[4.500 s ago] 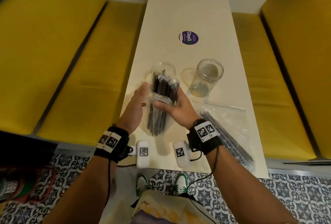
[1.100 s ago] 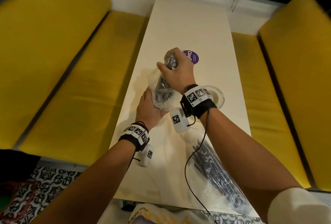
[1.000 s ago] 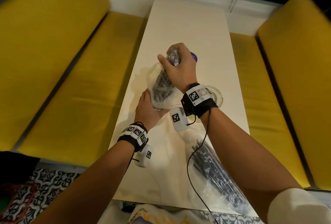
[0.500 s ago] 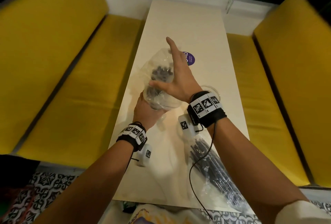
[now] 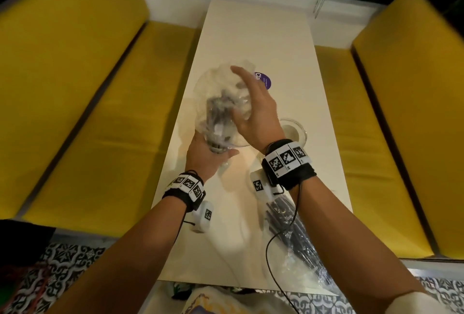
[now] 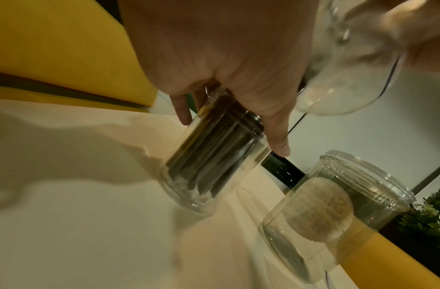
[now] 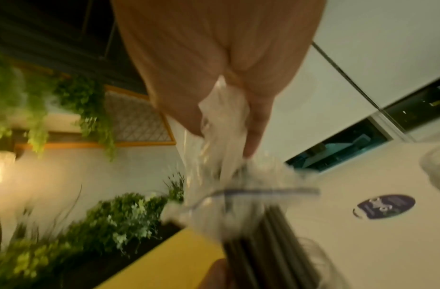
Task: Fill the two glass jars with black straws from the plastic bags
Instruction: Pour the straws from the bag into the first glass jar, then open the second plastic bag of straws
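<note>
Gripping the filled glass jar [image 6: 214, 156] with our left hand [image 5: 204, 155], fingers and thumb curled round its upper part, so it sits on the white table [image 5: 256, 25] leaning a bit. It's packed with black straws [image 6: 211, 144], pretty dark through the glass. Our right hand [image 5: 253, 110] is up above the jar; from the head view the fingers look fairly stretched out over the clear plastic bag [image 5: 221, 92], but the right wrist view shows a twist of that bag's film pinched between thumb and fingers, so it's got hold of it. That bag is still draped over the tops of the straws, which poke up out of the jar inside it. It's all kind of blurry there so we can't tell how much of the straws is still covered. Second glass jar [image 6: 337, 205] stands upright just to the right of the first one, no straws in it, not touching. Other plastic bag of straws [image 5: 296, 236] lies flat on the near right part of the table, under our right forearm. Purple round sticker [image 5: 263, 80] sits past the hands, yellow bench cushions [image 5: 75, 87] on both sides.
</note>
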Tool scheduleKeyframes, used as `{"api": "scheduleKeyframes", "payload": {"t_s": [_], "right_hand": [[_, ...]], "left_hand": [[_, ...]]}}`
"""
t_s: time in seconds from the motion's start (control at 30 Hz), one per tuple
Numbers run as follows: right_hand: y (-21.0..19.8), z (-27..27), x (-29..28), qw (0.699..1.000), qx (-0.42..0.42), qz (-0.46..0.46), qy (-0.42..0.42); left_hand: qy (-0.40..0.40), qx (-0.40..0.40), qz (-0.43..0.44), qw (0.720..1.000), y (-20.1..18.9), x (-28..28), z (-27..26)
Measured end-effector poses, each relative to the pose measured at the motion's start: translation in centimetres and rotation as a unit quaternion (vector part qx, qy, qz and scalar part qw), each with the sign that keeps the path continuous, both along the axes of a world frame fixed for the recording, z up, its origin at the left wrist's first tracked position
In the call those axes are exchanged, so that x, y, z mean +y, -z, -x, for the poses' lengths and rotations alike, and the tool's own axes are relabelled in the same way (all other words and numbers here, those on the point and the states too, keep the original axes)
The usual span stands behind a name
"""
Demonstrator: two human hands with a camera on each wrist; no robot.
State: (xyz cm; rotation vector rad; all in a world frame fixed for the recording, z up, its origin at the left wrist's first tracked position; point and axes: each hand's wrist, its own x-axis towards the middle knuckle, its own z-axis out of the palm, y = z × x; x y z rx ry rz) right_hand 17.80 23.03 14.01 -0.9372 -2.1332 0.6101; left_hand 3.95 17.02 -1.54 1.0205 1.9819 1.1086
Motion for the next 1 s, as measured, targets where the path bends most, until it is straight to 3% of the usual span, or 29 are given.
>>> {"api": "scheduleKeyframes", "payload": {"t_s": [0.03,0.13,0.23,0.33,0.5,0.57,0.67,0.77,0.87,1.0], "right_hand": [[-0.1,0.1,0.0,0.999,0.029,-0.015,0.02],[-0.7,-0.1,-0.3,1.0,0.0,-0.013,0.017],[-1.7,-0.5,-0.5,0.995,0.075,-0.047,0.052],[-3.2,-1.0,-1.2,0.996,0.049,-0.04,0.057],[-5.9,-3.1,-3.6,0.971,0.184,-0.093,0.118],[-5.6,-4.0,-5.3,0.964,0.211,-0.089,0.132],[-2.6,-4.9,-8.2,0.963,0.213,-0.086,0.141],[2.7,-4.8,-11.1,0.977,0.17,-0.037,0.126],[9.0,-4.0,-13.4,0.989,0.074,0.062,0.109],[13.4,-3.6,-14.3,0.969,-0.048,0.239,0.048]], "left_hand": [[-0.004,-0.004,-0.013,1.0,-0.2,-0.1,0.0],[0.004,0.001,-0.011,1.0,-0.4,0.0,-0.1],[0.008,-0.017,-0.005,1.0,-0.4,0.5,0.3],[0.032,-0.036,0.009,0.999,-0.5,1.1,0.9],[0.088,0.024,0.074,0.993,-4.5,-1.8,1.0],[0.042,0.037,0.007,0.998,-4.9,-4.2,1.2],[-0.088,0.058,-0.168,0.98,-5.1,-7.9,1.1],[-0.076,0.013,-0.227,0.971,-5.8,-10.6,0.1],[0.03,-0.028,-0.203,0.978,-4.9,-12.0,-1.1],[0.154,0.064,-0.076,0.983,-0.6,-12.4,-2.2]]}}
